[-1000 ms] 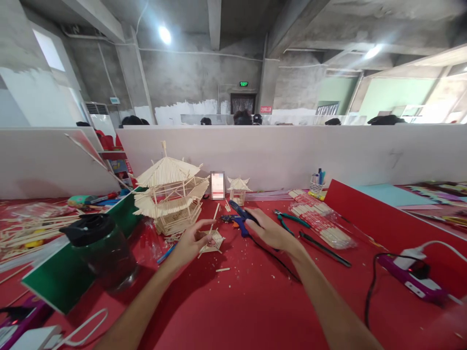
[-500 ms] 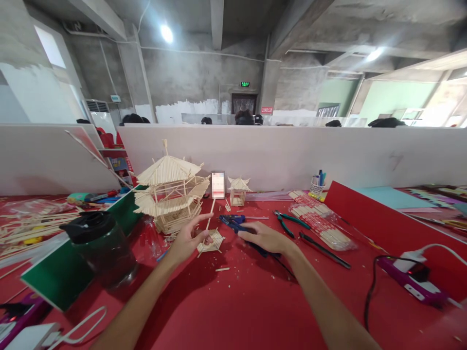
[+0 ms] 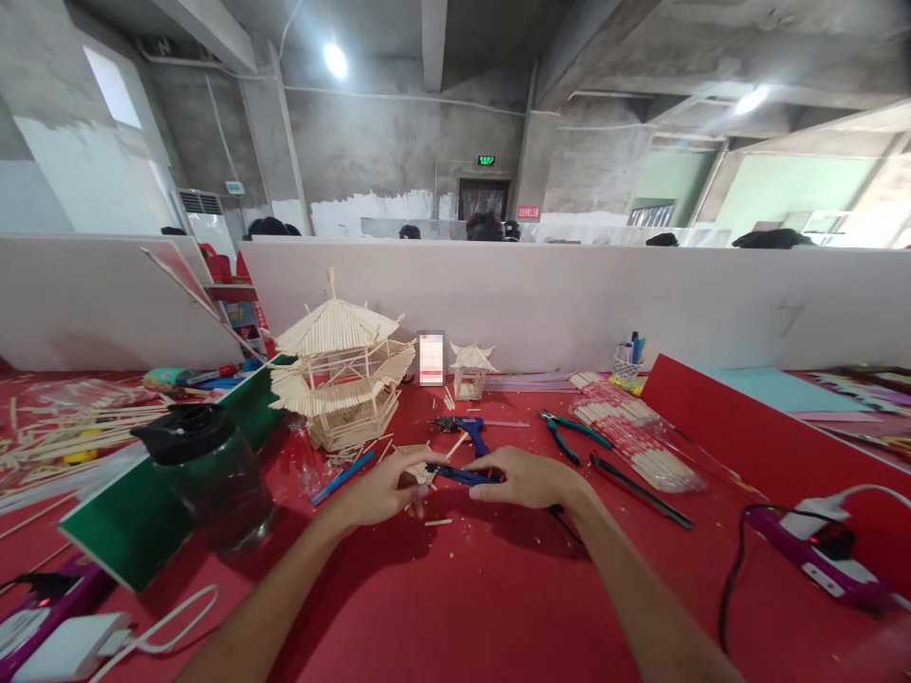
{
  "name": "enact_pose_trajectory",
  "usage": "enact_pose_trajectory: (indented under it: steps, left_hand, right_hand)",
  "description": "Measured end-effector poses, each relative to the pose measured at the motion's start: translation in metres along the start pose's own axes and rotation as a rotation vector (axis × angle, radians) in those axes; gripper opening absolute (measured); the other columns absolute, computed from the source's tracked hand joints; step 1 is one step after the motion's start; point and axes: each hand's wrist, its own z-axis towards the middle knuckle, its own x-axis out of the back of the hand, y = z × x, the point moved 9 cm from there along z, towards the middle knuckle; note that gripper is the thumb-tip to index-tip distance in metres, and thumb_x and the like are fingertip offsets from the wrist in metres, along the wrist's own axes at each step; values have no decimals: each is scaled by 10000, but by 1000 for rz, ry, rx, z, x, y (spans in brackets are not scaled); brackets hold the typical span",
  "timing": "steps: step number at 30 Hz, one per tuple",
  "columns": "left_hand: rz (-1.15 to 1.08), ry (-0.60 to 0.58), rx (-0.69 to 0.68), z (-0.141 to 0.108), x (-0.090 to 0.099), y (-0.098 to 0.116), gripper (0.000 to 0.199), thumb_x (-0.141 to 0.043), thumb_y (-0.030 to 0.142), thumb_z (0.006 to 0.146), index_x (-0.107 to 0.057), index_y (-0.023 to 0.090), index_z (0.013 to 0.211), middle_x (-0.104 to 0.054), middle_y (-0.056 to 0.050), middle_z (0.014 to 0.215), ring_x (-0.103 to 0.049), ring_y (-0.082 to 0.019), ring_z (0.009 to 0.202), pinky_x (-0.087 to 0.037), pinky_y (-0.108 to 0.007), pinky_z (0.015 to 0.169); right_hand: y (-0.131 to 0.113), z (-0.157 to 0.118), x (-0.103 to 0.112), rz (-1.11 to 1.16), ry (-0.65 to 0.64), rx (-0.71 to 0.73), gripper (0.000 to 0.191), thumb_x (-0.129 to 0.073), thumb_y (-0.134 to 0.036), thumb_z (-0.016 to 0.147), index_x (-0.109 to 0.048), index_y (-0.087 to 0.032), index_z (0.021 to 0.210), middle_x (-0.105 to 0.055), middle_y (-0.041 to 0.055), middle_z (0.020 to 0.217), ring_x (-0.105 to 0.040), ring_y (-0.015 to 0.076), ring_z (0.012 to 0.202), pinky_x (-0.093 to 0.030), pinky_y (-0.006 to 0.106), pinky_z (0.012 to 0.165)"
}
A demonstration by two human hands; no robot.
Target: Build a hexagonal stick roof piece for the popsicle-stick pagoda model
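Observation:
My right hand point(image 3: 523, 477) is wrapped round dark blue pliers point(image 3: 459, 473), whose jaws point left. Opposite it, my left hand point(image 3: 390, 486) has its fingers curled at the jaws, pinching a thin wooden stick point(image 3: 457, 444) that slants up to the right behind the pliers; the fingers partly hide the grip. Just behind my left fingers lies a small flat frame of sticks point(image 3: 413, 450), mostly covered. A blue glue gun point(image 3: 471, 432) rests beyond the pliers. A short cut stick point(image 3: 438, 522) lies in front of my hands.
A large stick pavilion point(image 3: 338, 370) and a small one point(image 3: 471, 370) stand at the back. A dark bottle point(image 3: 213, 484) is on the left. Green-handled pliers point(image 3: 562, 441), a black tool point(image 3: 641, 490) and bagged sticks point(image 3: 633, 432) lie right. A blue pen point(image 3: 343, 477) is near my left wrist.
My hands have come together, bringing the pliers' jaws to my left fingers. The stick has swung from nearly upright to a rightward slant. The glue gun is now more exposed.

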Motion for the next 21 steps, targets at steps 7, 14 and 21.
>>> enact_pose_trajectory:
  steps: [7,14,21]
  left_hand:
    - [49,-40,16,-1,-4,-2,419,-602,362,873,-582,208,1262,-634,-86,1085,-644,-123,628,-507,-248,585]
    - [110,-32,-3,-3,-1,6,383,-563,242,857,-603,209,1236,-639,-84,1125,-623,-102,602,-488,-223,564]
    - [154,-37,-32,-3,0,3,410,-555,208,854,-597,203,1262,-671,-48,900,-608,-124,599,-479,-232,577]
  right_hand:
    - [-4,4,-7,-16,-26,27,391,-557,-469,895,-736,-184,1094,-677,15,771,-501,132,617,-337,234,584]
    - [-6,5,-7,0,-2,51,372,-562,-453,892,-744,-197,1092,-678,10,761,-501,135,620,-342,237,596]
    - [-3,6,-9,-7,-2,38,333,-561,-443,890,-750,-187,988,-659,5,721,-483,132,598,-337,235,579]
